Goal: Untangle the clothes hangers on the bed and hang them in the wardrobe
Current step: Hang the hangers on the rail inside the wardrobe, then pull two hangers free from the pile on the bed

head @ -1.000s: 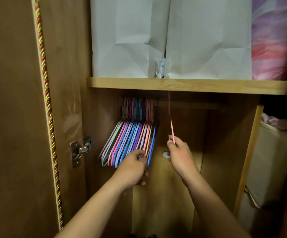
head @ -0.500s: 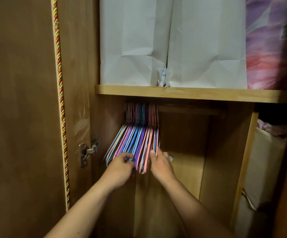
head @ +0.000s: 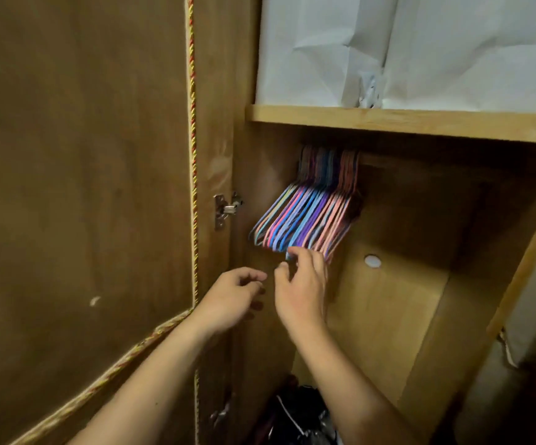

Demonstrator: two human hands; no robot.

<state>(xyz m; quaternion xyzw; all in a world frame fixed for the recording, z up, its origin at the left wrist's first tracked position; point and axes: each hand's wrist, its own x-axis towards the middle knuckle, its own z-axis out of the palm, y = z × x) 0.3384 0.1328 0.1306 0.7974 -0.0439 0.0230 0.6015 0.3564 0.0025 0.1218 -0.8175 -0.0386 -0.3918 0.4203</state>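
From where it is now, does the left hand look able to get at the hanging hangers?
Probably yes. The left hand hovers open just below and left of the hangers, holding nothing, with bare space between; the right hand is beside it at their lower ends, not in its path.

Wardrobe door (head: 83, 187): dark brown wood, with a pale scuff low on the panel. Cord trim (head: 191, 123) along the door edge: twisted gold and red. Hinge (head: 224, 209): bright silver metal. Shelf (head: 404, 122): light yellowish wood. Wardrobe back panel (head: 388, 316): mid-brown, carrying one round white disc (head: 372, 261). Hangers (head: 308, 216): a packed row in blue, light blue, purple, pink and salmon, with one yellowish at the left end. Paper bags (head: 388, 43) on the shelf: plain white, creased. Bag (head: 302, 419) at the wardrobe bottom: black, glossy.
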